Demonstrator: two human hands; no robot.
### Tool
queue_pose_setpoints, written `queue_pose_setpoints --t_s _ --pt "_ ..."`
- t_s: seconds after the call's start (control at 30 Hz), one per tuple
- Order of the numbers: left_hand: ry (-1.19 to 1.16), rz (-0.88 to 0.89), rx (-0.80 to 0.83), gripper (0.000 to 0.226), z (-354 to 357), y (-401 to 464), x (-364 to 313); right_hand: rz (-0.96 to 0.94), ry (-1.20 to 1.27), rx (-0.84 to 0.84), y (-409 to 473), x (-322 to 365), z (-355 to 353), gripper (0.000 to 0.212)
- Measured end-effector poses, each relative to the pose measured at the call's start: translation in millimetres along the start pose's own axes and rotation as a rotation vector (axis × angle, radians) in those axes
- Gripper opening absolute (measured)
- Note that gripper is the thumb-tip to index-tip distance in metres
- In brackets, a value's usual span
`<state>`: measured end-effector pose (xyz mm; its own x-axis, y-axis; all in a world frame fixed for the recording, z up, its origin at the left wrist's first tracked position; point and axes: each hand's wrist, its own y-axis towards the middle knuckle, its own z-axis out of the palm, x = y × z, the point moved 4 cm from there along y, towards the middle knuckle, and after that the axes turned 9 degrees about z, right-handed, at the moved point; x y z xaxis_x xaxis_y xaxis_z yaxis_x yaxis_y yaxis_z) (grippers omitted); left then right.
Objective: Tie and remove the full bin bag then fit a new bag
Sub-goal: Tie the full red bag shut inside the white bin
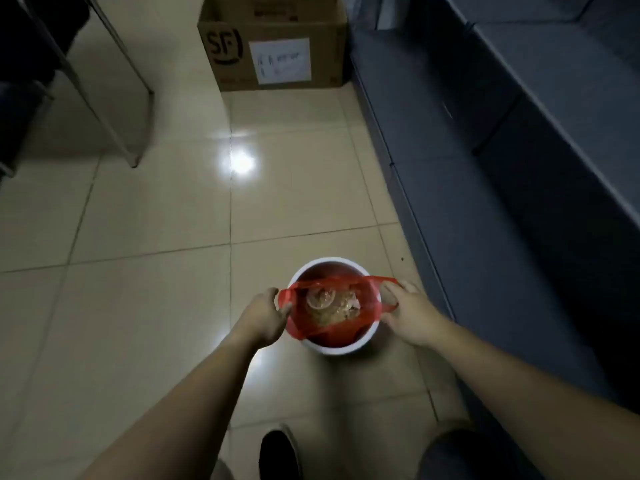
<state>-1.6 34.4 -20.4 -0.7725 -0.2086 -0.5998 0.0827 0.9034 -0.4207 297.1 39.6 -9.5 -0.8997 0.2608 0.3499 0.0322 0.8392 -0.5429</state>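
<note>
The scene is dimly lit. A bright glare spot from an overhead lamp is seen on the glossy floor (138, 220), with a fainter sheen nearer the bottom. The corners are darkened and the dark sofa (519, 168) is barely resolved. Straight lines are bent by the wide lens. Everything is softened by slight blur.
</note>
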Motion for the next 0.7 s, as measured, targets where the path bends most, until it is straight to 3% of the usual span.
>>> queue_pose_setpoints --t_s 0.2,0.33,0.43,0.57,0.7 --pt "0.013 0.012 -0.054 0.064 54.8 66.8 48.8 0.094 -0.188 -0.136 73.7 -26.8 42.8 0.076" --pt "-0.058 0.023 -0.095 0.045 80.0 87.7 68.5 0.113 -0.19 -0.205 100.5 -41.6 56.3 0.071" --pt "-0.098 0.017 -0.152 0.025 87.0 92.7 74.0 0.092 -0.126 -0.267 104.6 -47.6 60.0 0.057" --pt "-0.099 -0.05 -0.225 0.018 80.0 91.6 83.1 0.048 0.067 -0.308 104.7 -51.0 50.0 0.022" --pt "0.008 0.008 -0.227 0.01 69.1 93.5 82.3 0.015 0.153 -0.339 107.1 -54.3 40.4 0.019"
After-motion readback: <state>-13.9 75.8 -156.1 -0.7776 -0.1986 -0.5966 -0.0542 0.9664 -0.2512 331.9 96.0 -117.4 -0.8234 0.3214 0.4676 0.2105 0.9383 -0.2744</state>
